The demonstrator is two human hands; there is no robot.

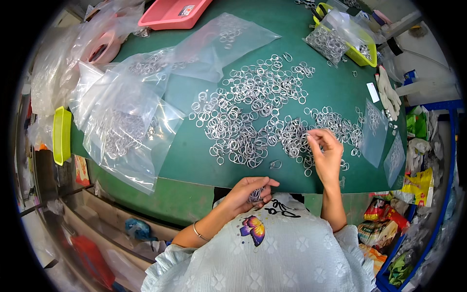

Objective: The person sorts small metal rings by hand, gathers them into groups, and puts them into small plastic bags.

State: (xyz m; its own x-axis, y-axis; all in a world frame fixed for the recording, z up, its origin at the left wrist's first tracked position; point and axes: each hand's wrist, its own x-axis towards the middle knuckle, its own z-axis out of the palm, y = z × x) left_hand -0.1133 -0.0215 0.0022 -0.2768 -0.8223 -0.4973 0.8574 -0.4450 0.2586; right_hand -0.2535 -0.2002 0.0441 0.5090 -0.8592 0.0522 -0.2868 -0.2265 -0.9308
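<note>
A wide heap of silver metal rings (238,138) lies spread over the green table (185,165). Each ring seems to have a small knob or peak on one side. Close to my body, at the table's front edge, my left hand (241,192) is curled around a cluster of rings (256,195). My right hand (327,153) reaches over the right part of the heap, thumb and forefinger pinched together on what looks like one ring (308,136). A loose ring (276,164) rests apart from the heap, between my hands.
Clear plastic bags (126,117) with rings inside cover the table's left side. A pink tray (175,12) stands at the back. At the back right is a yellow-green basket (362,56) with a bag of rings (326,45). A white glove (387,92) and small bags (374,131) lie rightmost.
</note>
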